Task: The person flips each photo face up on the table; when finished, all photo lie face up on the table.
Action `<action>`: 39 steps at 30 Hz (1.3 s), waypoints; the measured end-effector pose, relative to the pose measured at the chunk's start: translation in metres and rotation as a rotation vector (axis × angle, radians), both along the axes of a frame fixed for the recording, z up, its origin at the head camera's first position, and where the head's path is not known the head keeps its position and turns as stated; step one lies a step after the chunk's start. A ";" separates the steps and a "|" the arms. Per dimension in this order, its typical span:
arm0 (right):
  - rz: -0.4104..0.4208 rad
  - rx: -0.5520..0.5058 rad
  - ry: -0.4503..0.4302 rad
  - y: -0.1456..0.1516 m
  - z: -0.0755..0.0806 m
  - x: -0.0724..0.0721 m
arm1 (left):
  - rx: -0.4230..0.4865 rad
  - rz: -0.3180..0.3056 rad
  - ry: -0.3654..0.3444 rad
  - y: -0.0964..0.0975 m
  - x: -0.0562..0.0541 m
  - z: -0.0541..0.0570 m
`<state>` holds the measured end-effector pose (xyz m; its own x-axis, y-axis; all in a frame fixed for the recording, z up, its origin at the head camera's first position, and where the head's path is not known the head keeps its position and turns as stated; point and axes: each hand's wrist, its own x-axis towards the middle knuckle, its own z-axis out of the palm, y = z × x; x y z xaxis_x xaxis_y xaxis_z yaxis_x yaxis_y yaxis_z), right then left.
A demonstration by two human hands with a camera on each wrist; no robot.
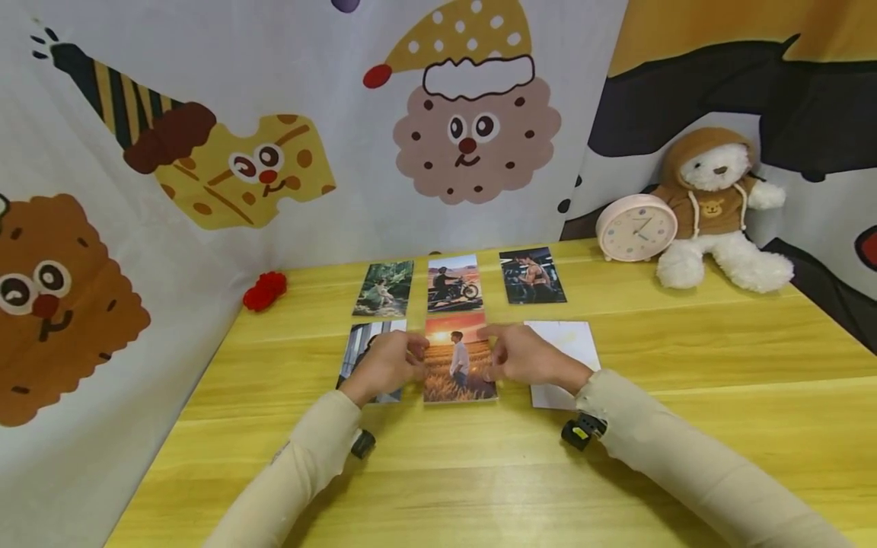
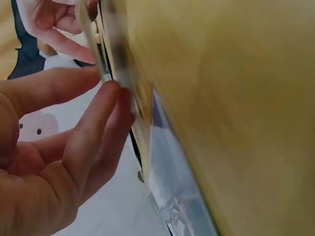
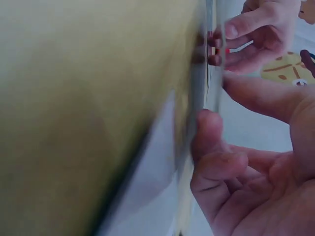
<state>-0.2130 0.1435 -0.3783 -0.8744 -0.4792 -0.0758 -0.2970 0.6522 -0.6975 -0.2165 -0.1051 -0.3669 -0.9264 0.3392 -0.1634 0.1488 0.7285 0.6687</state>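
Both hands hold a photo card [image 1: 460, 373] of a person in a wheat field at sunset, between them in the head view. My left hand [image 1: 389, 365] pinches its left edge, and my right hand [image 1: 530, 356] pinches the right edge. In the wrist views the card [image 2: 88, 34] shows edge-on, close above the table, with thumb and fingertips at its sides. Beneath the left hand lies a photo card with a window scene [image 1: 355, 344], partly covered. A white blank-looking card [image 1: 569, 339] lies partly behind the right hand and wrist.
Along the back lie a forest photo [image 1: 384, 289], a motorcycle photo [image 1: 454, 284] and a gym photo [image 1: 532, 275]. A pink clock [image 1: 637, 228] and a teddy bear [image 1: 715, 209] stand at the back right. A red object [image 1: 265, 291] sits at the back left of the wooden table [image 1: 438, 479].
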 end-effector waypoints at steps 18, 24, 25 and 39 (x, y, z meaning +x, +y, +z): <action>0.021 0.269 0.025 -0.016 0.003 -0.010 | -0.395 -0.099 0.121 0.015 -0.014 0.005; 0.014 0.284 0.018 -0.017 0.005 -0.012 | -0.410 -0.130 0.124 0.018 -0.016 0.004; 0.014 0.285 0.014 -0.017 0.005 -0.012 | -0.413 -0.137 0.128 0.019 -0.016 0.004; -0.040 0.166 -0.014 0.016 0.023 -0.001 | -0.107 -0.144 0.093 0.032 -0.003 0.020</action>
<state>-0.2137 0.1600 -0.3557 -0.8908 -0.4242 -0.1630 -0.2599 0.7697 -0.5831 -0.2196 -0.0736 -0.3469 -0.8823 0.4547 -0.1214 0.3143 0.7614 0.5670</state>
